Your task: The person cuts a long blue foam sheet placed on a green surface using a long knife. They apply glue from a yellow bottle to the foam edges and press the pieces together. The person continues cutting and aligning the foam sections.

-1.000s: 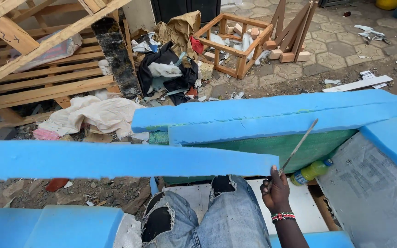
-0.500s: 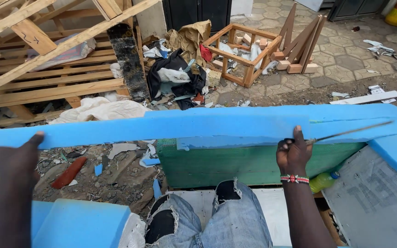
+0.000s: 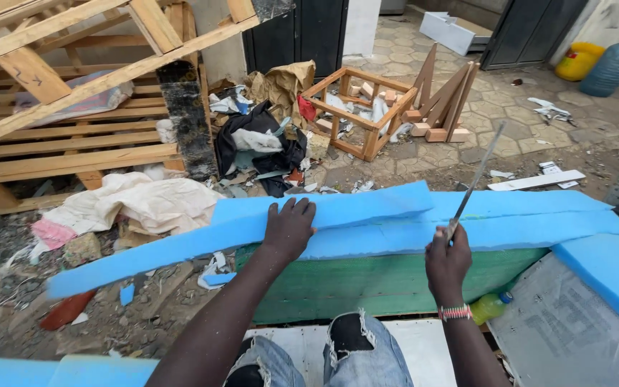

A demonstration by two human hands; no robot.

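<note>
The left hand (image 3: 289, 228) lies open on the blue foam strip (image 3: 252, 226); the right hand (image 3: 447, 259) grips a thin blade (image 3: 476, 179), tip up. Beyond — rubbish, wooden pallets (image 3: 59, 136), a small wooden crate (image 3: 360, 107).

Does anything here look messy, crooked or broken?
Yes. The top blue foam strip under the left hand lies askew, its far end drooping off the green block toward the rubble. The right hand holds a long blade. Rags and paper litter the ground, and the jeans are torn at the knees.
</note>
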